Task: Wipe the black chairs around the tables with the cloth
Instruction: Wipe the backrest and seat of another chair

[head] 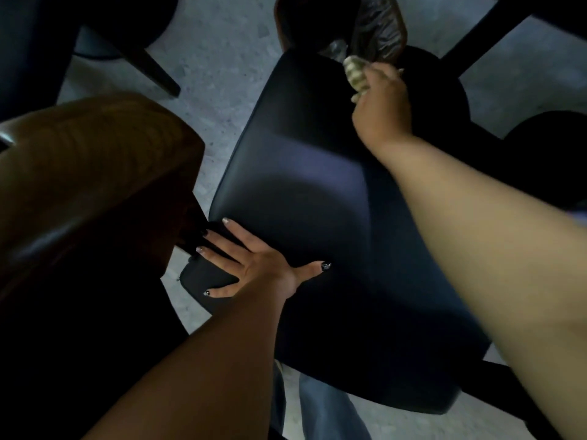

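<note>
The big black chair seat (pixel 317 201) is filling the middle, sitting on the pale speckled floor (pixel 222 42). A brown wooden chair back (pixel 95 160) is standing just beside it on the left. The left hand (pixel 254 265) is lying flat with its fingers spread wide, pressing the near left edge of the seat to keep it steady. The right hand (pixel 381 103) is reaching to the far edge and squeezing the small bunched cloth (pixel 357 73). To wipe well, I think the cloth should be opened flatter and pulled in long strokes across the whole seat, not missing the edges and corners
</note>
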Motion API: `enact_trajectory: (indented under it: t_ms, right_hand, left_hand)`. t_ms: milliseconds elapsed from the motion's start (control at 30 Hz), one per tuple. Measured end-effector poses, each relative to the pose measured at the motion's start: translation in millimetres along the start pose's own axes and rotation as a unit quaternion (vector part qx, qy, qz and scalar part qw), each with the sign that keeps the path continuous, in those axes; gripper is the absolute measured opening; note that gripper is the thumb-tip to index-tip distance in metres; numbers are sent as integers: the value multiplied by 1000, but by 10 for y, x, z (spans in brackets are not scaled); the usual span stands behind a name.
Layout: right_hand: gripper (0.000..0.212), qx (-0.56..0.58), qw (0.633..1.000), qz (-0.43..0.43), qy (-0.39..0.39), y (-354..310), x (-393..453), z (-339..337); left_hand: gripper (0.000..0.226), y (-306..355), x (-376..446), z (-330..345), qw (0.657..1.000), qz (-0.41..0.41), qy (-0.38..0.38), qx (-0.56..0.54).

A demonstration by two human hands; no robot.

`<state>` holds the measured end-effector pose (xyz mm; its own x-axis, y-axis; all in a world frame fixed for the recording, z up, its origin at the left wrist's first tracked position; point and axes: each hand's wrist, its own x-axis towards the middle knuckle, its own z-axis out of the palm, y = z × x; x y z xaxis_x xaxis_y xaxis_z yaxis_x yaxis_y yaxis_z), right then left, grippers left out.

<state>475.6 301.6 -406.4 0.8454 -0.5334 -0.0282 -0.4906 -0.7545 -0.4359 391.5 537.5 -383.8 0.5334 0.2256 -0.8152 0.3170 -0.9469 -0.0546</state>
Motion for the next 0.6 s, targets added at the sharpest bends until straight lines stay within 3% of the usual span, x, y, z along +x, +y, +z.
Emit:
enact_trajectory:
  t_ms: [67,200,333,433,467,500,567,600]
  right_hand:
    - [48,-6,1000,-21,-1,-180,-215,119]
    - [49,17,973,-210,-98,-405,-1098,262]
    - [43,38,895,-370,-244,-278,-1606,141]
    - [37,6,833,-476,-282,-122,-1223,-20]
    - [35,-4,844,-460,-275,-76,-1006,-66]
    - [35,-7,881,-403,-247,-10,-781,-116]
    - [41,0,967,-225,-117,196,-341,-213]
    - [42,-9,990,-133,-54,318,-175,-268]
  left_hand:
    - [179,4,3,-1,1000,-2,-1,7]
    - [177,6,21,14,999,-2,5,32]
    - [177,-4,46,34,999,-7,10,43]
    - [180,2,40,32,1000,-10,2,12]
    - [178,3,40,29,1000,-7,3,0]
    - [178,2,44,30,1000,-3,5,-7]
    - [179,-17,59,41,1000,6,13,-16]
    - [180,-24,62,48,1000,10,15,-16]
